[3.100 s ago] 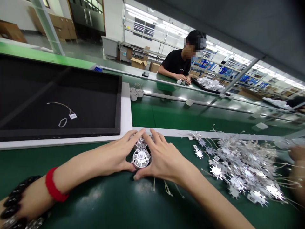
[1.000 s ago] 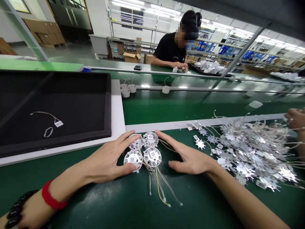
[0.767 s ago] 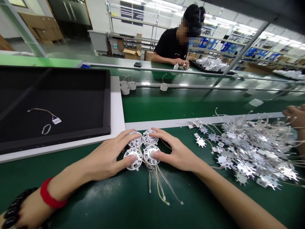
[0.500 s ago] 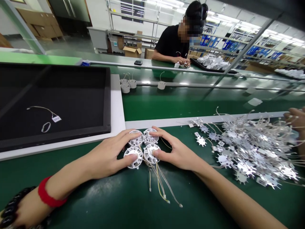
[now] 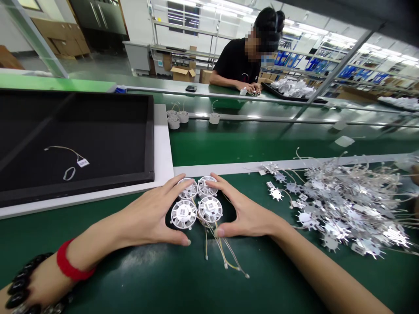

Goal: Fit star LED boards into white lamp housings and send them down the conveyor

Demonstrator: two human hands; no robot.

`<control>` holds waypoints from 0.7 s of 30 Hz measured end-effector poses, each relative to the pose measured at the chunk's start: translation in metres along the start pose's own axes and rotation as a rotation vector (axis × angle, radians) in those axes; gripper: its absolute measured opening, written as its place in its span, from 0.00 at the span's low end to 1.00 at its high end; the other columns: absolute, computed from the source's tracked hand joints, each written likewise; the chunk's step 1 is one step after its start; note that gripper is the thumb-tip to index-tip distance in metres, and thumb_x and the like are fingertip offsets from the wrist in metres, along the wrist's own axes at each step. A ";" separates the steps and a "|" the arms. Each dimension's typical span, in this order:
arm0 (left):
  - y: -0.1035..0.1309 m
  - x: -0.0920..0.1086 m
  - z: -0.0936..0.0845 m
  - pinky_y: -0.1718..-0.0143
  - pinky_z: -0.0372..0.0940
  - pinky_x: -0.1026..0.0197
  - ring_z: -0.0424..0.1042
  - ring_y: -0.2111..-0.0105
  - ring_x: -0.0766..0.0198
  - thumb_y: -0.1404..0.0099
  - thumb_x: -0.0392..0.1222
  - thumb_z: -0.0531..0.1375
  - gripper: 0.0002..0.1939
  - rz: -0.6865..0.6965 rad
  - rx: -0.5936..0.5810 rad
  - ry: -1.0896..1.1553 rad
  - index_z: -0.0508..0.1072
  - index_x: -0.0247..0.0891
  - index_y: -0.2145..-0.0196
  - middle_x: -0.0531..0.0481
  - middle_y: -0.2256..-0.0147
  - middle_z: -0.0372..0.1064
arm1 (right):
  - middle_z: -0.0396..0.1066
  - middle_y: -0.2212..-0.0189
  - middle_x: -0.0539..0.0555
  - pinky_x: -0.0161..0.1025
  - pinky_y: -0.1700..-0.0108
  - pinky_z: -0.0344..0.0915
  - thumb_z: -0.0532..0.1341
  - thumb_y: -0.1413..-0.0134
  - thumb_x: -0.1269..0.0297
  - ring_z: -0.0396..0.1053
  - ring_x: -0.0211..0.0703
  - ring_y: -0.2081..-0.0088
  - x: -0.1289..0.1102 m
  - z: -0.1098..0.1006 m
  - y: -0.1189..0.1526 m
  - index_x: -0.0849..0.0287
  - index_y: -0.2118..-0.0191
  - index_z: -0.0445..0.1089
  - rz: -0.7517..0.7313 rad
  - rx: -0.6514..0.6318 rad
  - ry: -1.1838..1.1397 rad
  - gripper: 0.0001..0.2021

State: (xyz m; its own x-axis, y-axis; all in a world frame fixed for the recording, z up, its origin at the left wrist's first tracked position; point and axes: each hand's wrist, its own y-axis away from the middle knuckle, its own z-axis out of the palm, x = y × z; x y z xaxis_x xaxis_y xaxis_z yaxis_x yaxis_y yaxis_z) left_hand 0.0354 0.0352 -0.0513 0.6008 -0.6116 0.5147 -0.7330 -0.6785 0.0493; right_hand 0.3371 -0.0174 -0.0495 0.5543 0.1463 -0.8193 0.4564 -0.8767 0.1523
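Several round white plastic housings with spoked silver discs in them stand in a tight cluster on the green bench. My left hand (image 5: 153, 213) curves around the left side, its fingertips over the far left housing (image 5: 189, 191) and its thumb stretched out in front of the near left housing (image 5: 183, 214). On the other side my right hand (image 5: 248, 211) is spread the same way, fingers at the far right housing (image 5: 205, 188), thumb below the near right housing (image 5: 210, 209). Thin wires (image 5: 225, 253) with small connectors trail toward me from the cluster. Both hands are open.
To the right lies a big heap of silver star-shaped discs (image 5: 347, 209) with wires. A black tray (image 5: 140, 176) at left holds a wired tag (image 5: 83, 162) and a loose ring. White cups (image 5: 214, 118) stand on the conveyor; a person (image 5: 235, 65) works beyond.
Both thumbs have come off the near housings and dropped to their front side, uncovering the discs. The single white cup on the conveyor has shifted left.
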 end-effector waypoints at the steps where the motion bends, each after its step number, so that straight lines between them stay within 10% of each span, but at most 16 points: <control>1: 0.000 0.000 0.001 0.32 0.64 0.30 0.58 0.27 0.28 0.44 0.72 0.75 0.65 0.002 -0.002 -0.012 0.46 0.55 0.21 0.39 0.21 0.42 | 0.26 0.18 0.61 0.71 0.22 0.39 0.77 0.52 0.43 0.29 0.66 0.19 0.001 -0.004 0.001 0.52 0.20 0.48 -0.004 -0.047 0.024 0.60; 6: -0.003 -0.002 0.002 0.33 0.68 0.34 0.63 0.30 0.32 0.41 0.61 0.76 0.61 0.035 -0.010 -0.020 0.45 0.55 0.22 0.39 0.24 0.50 | 0.22 0.18 0.58 0.67 0.22 0.40 0.72 0.46 0.60 0.28 0.63 0.19 0.000 -0.014 0.003 0.49 0.17 0.36 -0.021 -0.163 0.126 0.59; 14: -0.012 -0.003 0.004 0.42 0.74 0.38 0.74 0.40 0.37 0.43 0.52 0.73 0.53 0.109 0.035 0.033 0.51 0.51 0.27 0.39 0.32 0.61 | 0.52 0.23 0.70 0.70 0.24 0.51 0.79 0.53 0.51 0.48 0.72 0.22 0.006 0.003 -0.018 0.54 0.24 0.55 -0.168 0.062 0.214 0.54; 21: -0.009 0.009 -0.013 0.46 0.79 0.44 0.77 0.43 0.39 0.44 0.46 0.71 0.52 0.130 0.071 0.052 0.51 0.52 0.28 0.39 0.29 0.58 | 0.54 0.26 0.69 0.65 0.27 0.61 0.80 0.54 0.50 0.59 0.70 0.27 -0.001 -0.004 -0.014 0.51 0.25 0.57 -0.224 0.114 0.137 0.54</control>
State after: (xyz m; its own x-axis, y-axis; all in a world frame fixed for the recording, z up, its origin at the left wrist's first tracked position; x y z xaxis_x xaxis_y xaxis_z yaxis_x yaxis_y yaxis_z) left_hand 0.0431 0.0410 -0.0355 0.4841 -0.6756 0.5561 -0.7777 -0.6235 -0.0805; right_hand 0.3330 -0.0038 -0.0490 0.5407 0.3964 -0.7420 0.5016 -0.8600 -0.0939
